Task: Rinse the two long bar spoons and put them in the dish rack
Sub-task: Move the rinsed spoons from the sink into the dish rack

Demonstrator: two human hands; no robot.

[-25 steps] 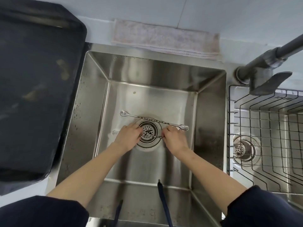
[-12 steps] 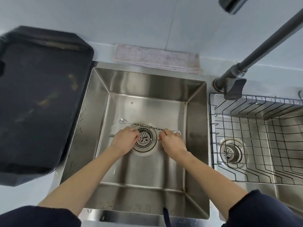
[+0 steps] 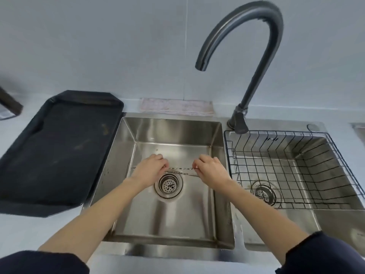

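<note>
Both hands hover inside the left steel sink (image 3: 138, 204), above its round drain. My left hand (image 3: 151, 168) and my right hand (image 3: 211, 171) pinch the two ends of a thin twisted bar spoon (image 3: 180, 168), held level between them. A second twisted bar spoon (image 3: 182, 172) runs just below it; I cannot tell whether it is held or lying on the basin floor. The spoons' ends are hidden by my fingers. The black wire dish rack (image 3: 308, 155) sits in the right basin, with nothing in it.
A dark gooseneck faucet (image 3: 258, 56) rises behind the divider, its spout over the left basin, with no water running. A black tray (image 3: 55, 153) lies left of the sink. A folded pale cloth (image 3: 177, 106) rests behind it.
The view has tilted up, showing the whole faucet. Both hands have lifted from the drain with a spoon held between them, and moved toward the back of the basin.
</note>
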